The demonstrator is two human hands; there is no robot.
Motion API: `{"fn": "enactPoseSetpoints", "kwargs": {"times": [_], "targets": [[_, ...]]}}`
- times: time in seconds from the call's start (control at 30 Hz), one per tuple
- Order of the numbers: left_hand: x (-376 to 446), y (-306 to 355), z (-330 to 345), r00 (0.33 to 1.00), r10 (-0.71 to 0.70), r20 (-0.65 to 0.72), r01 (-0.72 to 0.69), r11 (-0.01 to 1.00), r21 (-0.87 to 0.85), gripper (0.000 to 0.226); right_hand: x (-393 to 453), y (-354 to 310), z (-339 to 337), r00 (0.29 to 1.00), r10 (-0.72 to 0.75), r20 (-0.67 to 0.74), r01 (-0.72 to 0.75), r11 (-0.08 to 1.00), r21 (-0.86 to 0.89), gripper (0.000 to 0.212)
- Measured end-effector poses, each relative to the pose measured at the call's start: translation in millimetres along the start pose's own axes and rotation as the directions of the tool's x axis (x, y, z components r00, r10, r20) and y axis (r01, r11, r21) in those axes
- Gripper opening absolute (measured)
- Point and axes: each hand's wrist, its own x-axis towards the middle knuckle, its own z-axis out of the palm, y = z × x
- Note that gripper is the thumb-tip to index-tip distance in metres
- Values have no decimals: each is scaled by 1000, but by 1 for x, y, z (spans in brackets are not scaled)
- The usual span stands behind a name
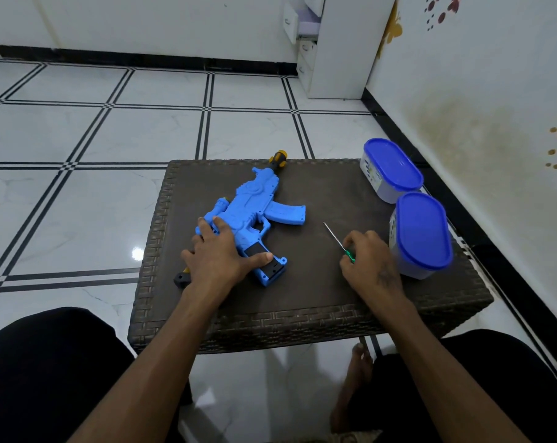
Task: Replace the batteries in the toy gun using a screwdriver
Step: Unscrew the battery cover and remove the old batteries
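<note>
A blue toy gun (258, 206) lies flat on the dark woven table (302, 302), muzzle pointing away, its black and yellow tip at the far edge. My left hand (221, 254) rests flat on the gun's rear, the thumb on the black panel of the grip. My right hand (369, 263) pinches the green handle of a thin screwdriver (336, 239), whose metal shaft lies on the table pointing away to the left. The screwdriver is apart from the gun.
Two clear containers with blue lids stand at the table's right side, one at the far corner (390, 169), one nearer (421, 233) close to my right hand. A white wall runs along the right. Tiled floor surrounds the table; my knees are below it.
</note>
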Motion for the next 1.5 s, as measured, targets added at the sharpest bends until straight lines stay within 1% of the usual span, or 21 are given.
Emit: {"fn": "enactPoseSetpoints", "kwargs": {"times": [0.2,0.33,0.43,0.5,0.57,0.6,0.67,0.7,0.77,0.83,0.87,1.0,1.07,1.17,1.27,1.4,1.5], "targets": [[1,0,0,1000,-3,6,3,1000,7,126,7,-1,-2,999,-22,49,22,1000,-7,34],[1,-1,1,1000,-2,6,2,1000,10,126,12,-3,0,998,-50,38,52,998,-41,37],[1,-2,2,1000,-1,4,1,1000,9,126,9,-8,-1,997,-76,-2,76,996,-55,39],[1,-2,1,1000,1,3,-1,1000,8,126,0,-17,-1,991,-133,-33,133,991,7,34],[0,-3,0,1000,8,-6,-8,1000,16,127,-13,-31,5,987,-158,-6,157,974,161,27],[-1,-3,0,1000,12,-12,-12,1000,21,127,-19,-39,10,989,-144,34,131,959,251,25],[-3,-6,1,999,23,-32,-22,999,41,123,-29,-56,22,985,-91,144,27,918,395,25],[-5,-8,2,998,33,-50,-30,998,57,118,-32,-62,29,980,-69,184,-20,896,444,26],[-8,-12,3,992,59,-108,-49,995,89,98,-34,-72,38,977,-43,210,-68,868,492,28],[-11,-18,3,985,74,-153,-60,994,94,82,-30,-76,41,975,-19,220,-93,868,489,26],[-12,-21,1,985,78,-156,-64,993,94,79,-27,-77,41,974,-11,225,-102,868,486,25],[-16,-30,-2,988,86,-126,-76,994,84,82,-13,-84,39,969,31,245,-141,884,446,38],[-18,-30,0,986,103,-134,-92,992,85,81,-11,-89,38,966,56,253,-156,905,397,45],[-17,-29,2,982,113,-150,-100,991,90,79,-11,-94,36,969,62,240,-140,935,325,48],[-16,-29,2,984,97,-148,-87,994,74,78,-9,-95,32,954,58,293,-161,926,341,43],[-14,-28,1,985,89,-149,-82,995,57,79,-4,-92,31,927,53,371,-217,883,416,27],[-15,-28,1,985,88,-147,-84,996,35,79,-3,-87,28,904,51,424,-264,847,461,23]]}}
